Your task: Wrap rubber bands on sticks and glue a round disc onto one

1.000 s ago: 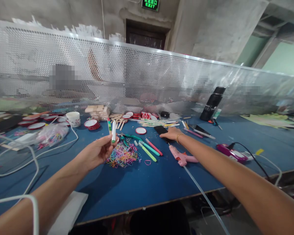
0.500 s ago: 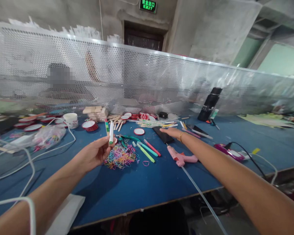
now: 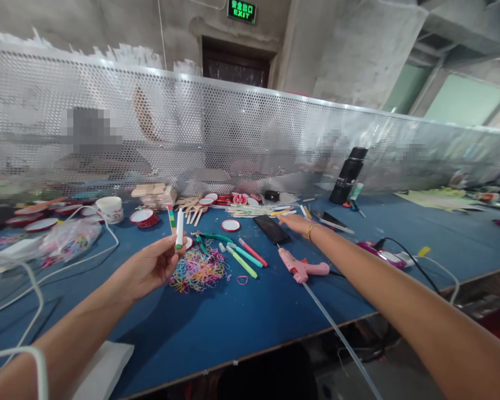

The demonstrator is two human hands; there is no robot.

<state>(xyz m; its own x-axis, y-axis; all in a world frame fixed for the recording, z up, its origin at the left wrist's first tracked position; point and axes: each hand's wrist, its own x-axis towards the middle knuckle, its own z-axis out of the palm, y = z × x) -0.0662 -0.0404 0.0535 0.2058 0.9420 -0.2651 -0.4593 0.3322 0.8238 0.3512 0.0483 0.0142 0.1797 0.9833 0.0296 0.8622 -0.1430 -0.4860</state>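
Note:
My left hand (image 3: 160,262) is closed around a white marker (image 3: 179,228) with a green end, held upright. In the same fingers is a craft stick (image 3: 171,218) with red, white and green colour bands. Below them lies a pile of colourful rubber bands (image 3: 200,269). My right hand (image 3: 296,223) reaches across the table with its fingers extended, beside a black phone (image 3: 271,229) and close to several white and yellow markers (image 3: 284,212). Whether its fingertips touch a marker is hard to make out. Green-handled pliers (image 3: 212,236) and a yellow-green marker (image 3: 244,262) lie between the hands.
A pink glue gun (image 3: 300,265) with a long glue stick lies under my right forearm. White cables (image 3: 112,244) loop at left. A paper cup (image 3: 109,210), red-rimmed lids (image 3: 144,218) and a black bottle (image 3: 349,176) stand before a perforated metal screen (image 3: 233,128).
My right hand has shifted from over the phone towards the markers behind it. My left hand still holds the marker and craft stick. The view has turned slightly right.

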